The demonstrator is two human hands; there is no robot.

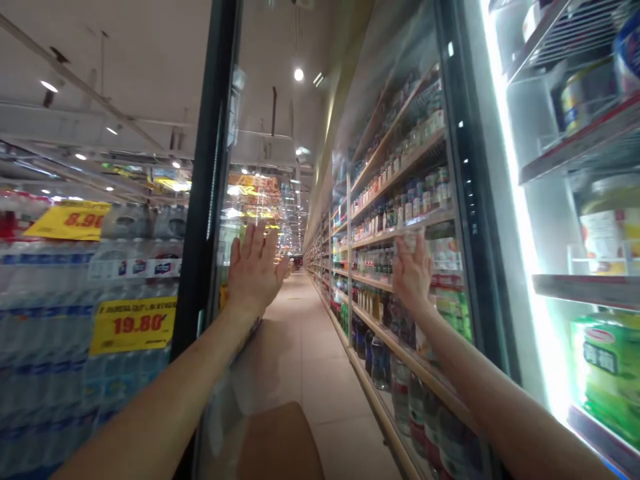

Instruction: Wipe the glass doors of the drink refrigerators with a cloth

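Before me a glass cooler door (310, 440) in a dark frame stands swung out. My left hand (254, 270) is raised near the door's left frame, palm toward the glass and fingers spread. On the right side of the pane, my right hand (413, 270) is up too, its fingers apart and slightly bent, with nothing seen in it. Both hands appear to rest against the glass, though exact contact is hard to tell. Bottles and cans on long shelves (400, 230) show through or in the pane behind my right hand.
A lit cooler (520, 213) with shelves is at the right, holding a green pack (607, 373) low down. Stacked packs of bottled water (45, 347) stand at the left, with yellow price signs (133, 325). A tiled aisle floor (325, 347) shows in the pane.
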